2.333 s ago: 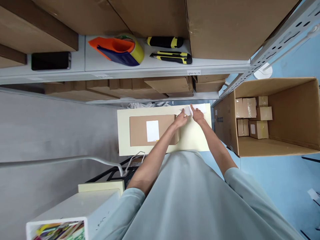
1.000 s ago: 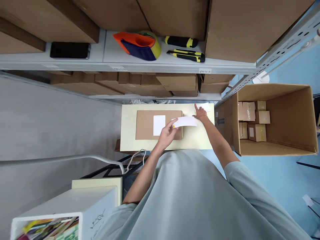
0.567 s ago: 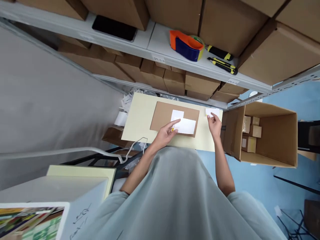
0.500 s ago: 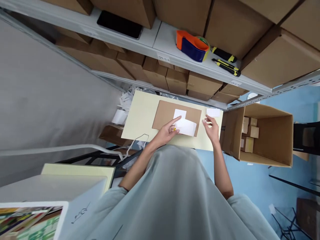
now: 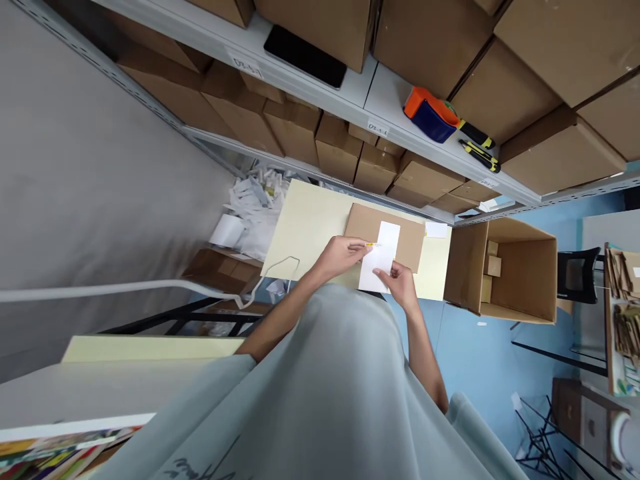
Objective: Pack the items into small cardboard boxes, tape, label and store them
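A white paper slip [image 5: 376,268] is between my hands, above the front edge of a flat brown cardboard piece [image 5: 413,241]. My left hand [image 5: 344,256] pinches the slip's upper left corner, where a small yellow mark or strip shows; its exact kind is too small to tell. My right hand [image 5: 401,287] grips the slip's lower right side between thumb and fingers. Just behind the slip, a white label [image 5: 389,233] lies on the cardboard and is partly covered by it. Another small white paper [image 5: 436,230] rests on the pale yellow tabletop [image 5: 305,227], at the far right.
On the shelf ahead are an orange-and-blue tape dispenser [image 5: 431,115], a cutter knife [image 5: 479,155], a black phone-like slab [image 5: 306,56] and several cardboard boxes. An open carton [image 5: 523,267] with small boxes stands right of the table. White paper scraps [image 5: 257,207] lie at the left.
My right hand has moved left from beside the small paper and taken hold of the slip. The slip has turned more upright. The view has shifted.
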Available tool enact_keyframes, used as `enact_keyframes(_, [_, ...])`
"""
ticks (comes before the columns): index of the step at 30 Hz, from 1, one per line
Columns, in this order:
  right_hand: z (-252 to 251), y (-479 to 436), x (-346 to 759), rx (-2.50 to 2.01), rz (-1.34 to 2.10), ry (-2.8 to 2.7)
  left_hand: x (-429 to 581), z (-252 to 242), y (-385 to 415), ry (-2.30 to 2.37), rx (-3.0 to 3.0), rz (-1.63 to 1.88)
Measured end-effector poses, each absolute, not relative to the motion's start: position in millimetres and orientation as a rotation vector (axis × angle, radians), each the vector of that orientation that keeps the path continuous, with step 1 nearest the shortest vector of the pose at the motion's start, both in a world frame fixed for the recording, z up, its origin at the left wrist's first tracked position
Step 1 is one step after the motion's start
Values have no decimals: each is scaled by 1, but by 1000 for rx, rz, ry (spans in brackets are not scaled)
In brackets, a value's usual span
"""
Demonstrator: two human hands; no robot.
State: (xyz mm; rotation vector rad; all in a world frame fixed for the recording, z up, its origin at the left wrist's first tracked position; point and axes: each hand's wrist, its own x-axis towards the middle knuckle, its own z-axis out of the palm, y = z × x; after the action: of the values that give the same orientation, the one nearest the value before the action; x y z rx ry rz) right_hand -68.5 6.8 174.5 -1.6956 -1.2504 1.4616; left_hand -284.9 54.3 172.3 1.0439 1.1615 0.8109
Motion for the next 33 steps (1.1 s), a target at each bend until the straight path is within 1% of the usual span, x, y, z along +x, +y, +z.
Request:
enact_keyframes(2, [177,7,-84,-1681,1414,-1159,-291,175,47,1132,985,811])
enact_keyframes(5, [184,14,-95,-1676,1313,-1056,-299,179,31,1033,962,710])
enact_keyframes(9, [194,23,-93,-1691,1218,-1079,-303,185,12,1005,943,686])
enact_keyframes(16, [205,28,-76,-1640,1201,-1126,-292,193,8,1086,949,754])
enact_keyframes(22, [187,31,-62,-1618,1291,-1144,-271,197,6,1087,980,817])
enact_keyframes(24, [182,31,-58,-1680,1299,-1202,-263,196,5,1108,974,832])
enact_keyframes(26, [182,30,-54,-1757,1189,-1322,-257,193,5,1136,972,838])
enact_keyframes(28, [190,27,-51,-1740,1091,-1460,-251,191,5,1162,980,841])
enact_keyframes(33, [218,17,-46,-1497,1247,-1627,-241,187,5,1216,1037,844])
